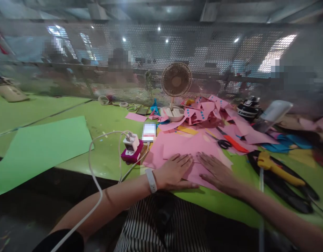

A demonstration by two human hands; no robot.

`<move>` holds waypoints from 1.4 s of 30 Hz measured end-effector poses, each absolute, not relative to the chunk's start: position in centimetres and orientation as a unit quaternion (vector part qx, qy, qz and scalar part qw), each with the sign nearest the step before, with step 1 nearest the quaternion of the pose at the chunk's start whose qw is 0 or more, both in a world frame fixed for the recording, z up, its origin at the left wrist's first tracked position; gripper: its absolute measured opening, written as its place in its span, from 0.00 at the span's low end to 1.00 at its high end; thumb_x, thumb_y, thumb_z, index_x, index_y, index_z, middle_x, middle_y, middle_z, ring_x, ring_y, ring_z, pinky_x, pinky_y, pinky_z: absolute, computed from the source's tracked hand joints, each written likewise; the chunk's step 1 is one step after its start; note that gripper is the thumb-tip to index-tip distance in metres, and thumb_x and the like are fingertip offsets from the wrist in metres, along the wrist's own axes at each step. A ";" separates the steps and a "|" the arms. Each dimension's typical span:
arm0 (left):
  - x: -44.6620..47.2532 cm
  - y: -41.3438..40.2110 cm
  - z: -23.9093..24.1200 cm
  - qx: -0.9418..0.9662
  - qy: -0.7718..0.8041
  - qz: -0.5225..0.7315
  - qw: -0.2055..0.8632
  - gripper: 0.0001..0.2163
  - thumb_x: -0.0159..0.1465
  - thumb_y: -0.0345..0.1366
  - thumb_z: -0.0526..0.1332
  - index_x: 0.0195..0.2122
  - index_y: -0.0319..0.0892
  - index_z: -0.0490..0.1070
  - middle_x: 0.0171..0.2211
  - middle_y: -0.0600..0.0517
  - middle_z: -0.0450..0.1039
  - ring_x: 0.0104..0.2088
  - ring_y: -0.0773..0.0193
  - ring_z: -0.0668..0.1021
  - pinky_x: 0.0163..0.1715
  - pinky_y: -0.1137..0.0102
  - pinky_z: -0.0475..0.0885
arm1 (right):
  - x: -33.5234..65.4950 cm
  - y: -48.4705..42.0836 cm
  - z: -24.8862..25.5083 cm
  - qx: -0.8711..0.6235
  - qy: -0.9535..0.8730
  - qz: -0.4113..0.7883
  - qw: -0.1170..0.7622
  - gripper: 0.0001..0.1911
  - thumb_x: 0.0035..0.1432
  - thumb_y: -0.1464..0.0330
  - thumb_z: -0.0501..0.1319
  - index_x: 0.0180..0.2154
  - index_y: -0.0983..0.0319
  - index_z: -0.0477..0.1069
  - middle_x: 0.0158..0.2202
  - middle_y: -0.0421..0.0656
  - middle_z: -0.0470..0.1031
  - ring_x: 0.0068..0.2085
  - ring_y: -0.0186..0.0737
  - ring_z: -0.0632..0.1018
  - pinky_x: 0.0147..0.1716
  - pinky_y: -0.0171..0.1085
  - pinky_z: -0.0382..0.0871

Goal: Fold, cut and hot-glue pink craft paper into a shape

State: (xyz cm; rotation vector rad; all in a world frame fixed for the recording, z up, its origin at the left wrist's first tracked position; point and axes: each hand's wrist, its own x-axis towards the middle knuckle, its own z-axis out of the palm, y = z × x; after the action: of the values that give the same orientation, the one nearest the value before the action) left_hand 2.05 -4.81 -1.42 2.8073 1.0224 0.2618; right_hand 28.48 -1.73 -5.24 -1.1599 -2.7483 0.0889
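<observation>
Sheets of pink paper (177, 148) lie in overlapping layers at the table's near edge. My left hand (174, 171) rests flat on them, fingers stretched out and thumb apart; a pale band circles its wrist. Close by on the right, my right hand (216, 170) also lies flat on the pink paper, fingers extended toward the left hand. Neither hand grips anything. Just beyond the sheets are black-handled scissors (224, 143) and a red-orange cutter (233, 140).
A small fan (176, 80) stands behind, beside heaped pink scraps (208, 108). Left are a plug adapter (131, 141) on a purple box, a lit phone (149, 132), a white cable (92, 164) and green paper (46, 147). A yellow-and-black tool (282, 171) lies right.
</observation>
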 end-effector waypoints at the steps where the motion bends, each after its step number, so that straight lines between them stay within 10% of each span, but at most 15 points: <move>1: 2.1 -4.7 -1.3 0.934 0.340 0.081 0.076 0.41 0.65 0.64 0.41 0.68 0.36 0.45 0.69 0.43 0.45 0.68 0.56 0.49 0.66 0.61 0.40 | 28.4 -1.8 -5.0 -0.388 -0.918 0.036 0.077 0.37 0.66 0.50 0.47 0.69 0.58 0.38 0.69 0.46 0.44 0.69 0.47 0.51 0.66 0.52 0.47; 20: 2.0 -3.8 0.0 0.936 0.339 0.045 0.079 0.41 0.65 0.64 0.43 0.68 0.35 0.45 0.68 0.39 0.46 0.67 0.52 0.53 0.65 0.58 0.47 | 23.7 -3.2 -0.7 -0.394 -0.913 0.102 0.021 0.47 0.63 0.44 0.43 0.67 0.76 0.46 0.68 0.59 0.44 0.69 0.51 0.47 0.67 0.49 0.39; 42: -1.6 -4.3 1.8 0.926 0.371 -0.044 0.056 0.38 0.67 0.61 0.42 0.69 0.37 0.42 0.69 0.42 0.40 0.68 0.54 0.48 0.65 0.58 0.47 | 28.0 -4.4 -0.3 -0.452 -0.875 0.158 0.063 0.53 0.58 0.39 0.47 0.68 0.73 0.43 0.69 0.58 0.41 0.69 0.53 0.47 0.67 0.49 0.42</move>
State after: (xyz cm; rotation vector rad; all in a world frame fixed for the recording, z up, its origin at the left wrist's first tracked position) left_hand -1.61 -4.30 1.83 2.8082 1.1268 -0.1338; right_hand 28.00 -4.41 -0.29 -1.3660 -2.6447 0.4778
